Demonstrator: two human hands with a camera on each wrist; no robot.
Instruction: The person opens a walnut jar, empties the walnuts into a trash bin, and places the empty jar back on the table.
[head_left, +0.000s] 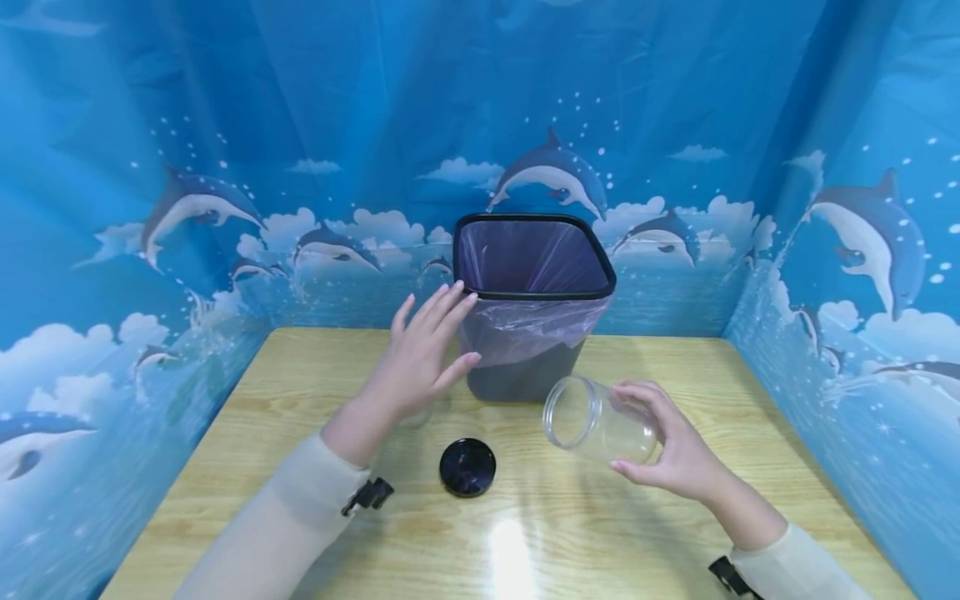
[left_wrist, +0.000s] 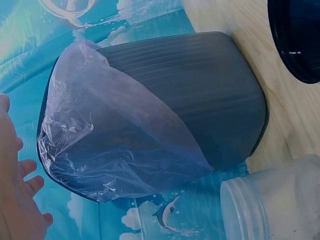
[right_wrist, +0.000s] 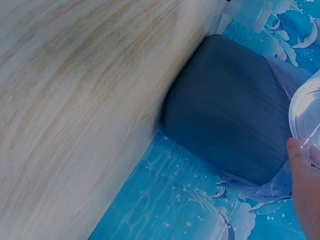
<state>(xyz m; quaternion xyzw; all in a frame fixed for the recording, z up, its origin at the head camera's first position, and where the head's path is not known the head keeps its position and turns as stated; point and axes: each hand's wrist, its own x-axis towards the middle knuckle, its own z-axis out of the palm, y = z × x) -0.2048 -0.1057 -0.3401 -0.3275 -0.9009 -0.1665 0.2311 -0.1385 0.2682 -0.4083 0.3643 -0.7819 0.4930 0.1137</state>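
My right hand (head_left: 667,446) grips a clear plastic jar (head_left: 600,417) round its base, tilted on its side with its open mouth toward the left. In the right wrist view, that jar's rounded clear end (right_wrist: 307,107) shows beside the fingers. My left hand (head_left: 423,350), fingers straight and spread, is by the front left corner of a dark trash bin (head_left: 525,371); whether it touches the rim I cannot tell. A black round lid (head_left: 467,467) lies on the table between the hands. Under the left hand, mostly hidden in the head view, a second clear jar (left_wrist: 270,202) stands upright.
A thin purple bag (head_left: 525,321) lines the bin and folds over its black rim. The wooden table (head_left: 300,375) ends against a blue dolphin-print curtain (head_left: 337,125) at the back and sides.
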